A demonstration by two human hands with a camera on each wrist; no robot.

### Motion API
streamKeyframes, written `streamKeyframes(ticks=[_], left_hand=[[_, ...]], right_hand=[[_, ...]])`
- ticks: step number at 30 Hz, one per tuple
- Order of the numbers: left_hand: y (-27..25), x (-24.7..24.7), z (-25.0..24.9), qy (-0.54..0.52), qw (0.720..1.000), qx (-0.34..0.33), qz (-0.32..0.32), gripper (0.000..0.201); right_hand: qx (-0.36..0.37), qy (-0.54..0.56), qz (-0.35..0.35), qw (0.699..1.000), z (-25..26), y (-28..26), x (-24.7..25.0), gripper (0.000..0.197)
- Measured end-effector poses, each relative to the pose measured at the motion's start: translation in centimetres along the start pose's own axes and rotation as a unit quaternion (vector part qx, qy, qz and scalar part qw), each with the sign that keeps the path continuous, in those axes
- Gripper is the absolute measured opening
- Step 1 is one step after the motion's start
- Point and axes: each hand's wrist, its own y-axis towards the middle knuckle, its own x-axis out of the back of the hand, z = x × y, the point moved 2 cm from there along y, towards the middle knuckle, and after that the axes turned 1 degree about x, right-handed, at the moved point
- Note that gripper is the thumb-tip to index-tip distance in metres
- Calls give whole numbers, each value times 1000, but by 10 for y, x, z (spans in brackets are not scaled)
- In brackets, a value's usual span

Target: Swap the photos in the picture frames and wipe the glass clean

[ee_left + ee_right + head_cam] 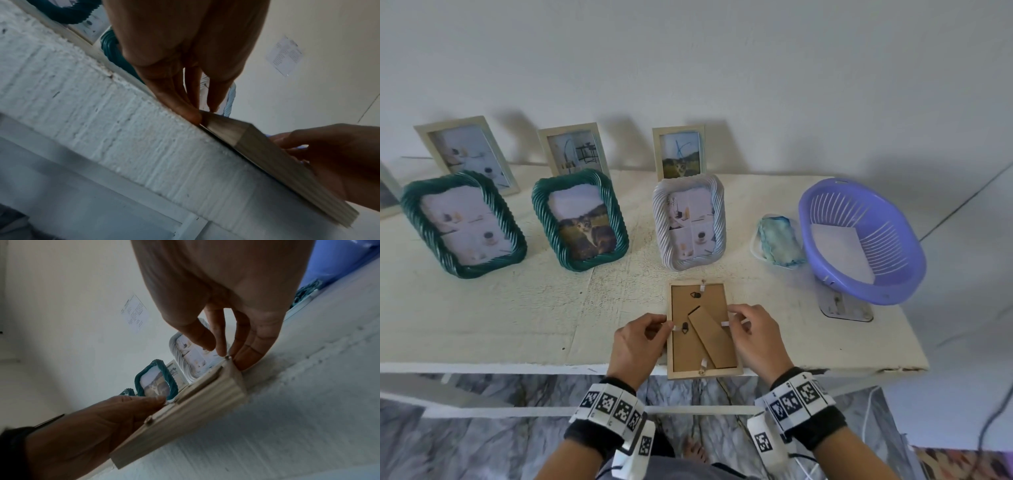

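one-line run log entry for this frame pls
stage: opening frame back | wooden frame: face down at table front edge | left hand: pinching left tab | right hand: pinching right tab | cloth: untouched

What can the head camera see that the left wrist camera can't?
Only the head view shows the brown back of the wooden frame with its stand and white tabs, the purple basket and the blue cloth. Only the left wrist view shows a paper on the wall and the table's front edge up close. Both show the left hand, the right hand, that frame and a green frame.
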Motion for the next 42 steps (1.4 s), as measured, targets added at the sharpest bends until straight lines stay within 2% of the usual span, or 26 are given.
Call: streamKeyframes(ticks=[5,9,12,17,21,25,29,33,39,42], left_hand=[[2,-4,2,23,999,-27,4,21],[2,-6,2,41,998,-44,-3,30],[2,-6,2,59,997,-49,-1,32],[3,-5,3,60,997,-46,-2,33],[2,-8,3,60,997,-39,-5,32],[1,-8,4,62,997,-34,-1,31],[1,-8,4,73,996,-43,-7,30],[0,-8,5,89,995,-52,-10,29],[0,-8,5,112,992,-65,7,35],[2,-6,6,108,992,-66,16,37]], right_hand=[[76,-35,-22,996,-13,-6,-4,19],[125,-57,2,991,-17,-12,-2,22],[120,-81,22,989,-16,-4,2,27],[116,-132,117,977,-4,8,7,20],[135,-140,135,972,-5,3,8,6],[127,-151,149,969,-7,6,9,6],[116,-161,149,969,-4,6,6,14],[96,-121,114,982,-6,4,5,27],[98,-85,99,987,-11,2,8,14],[94,-98,102,985,-12,3,6,17]])
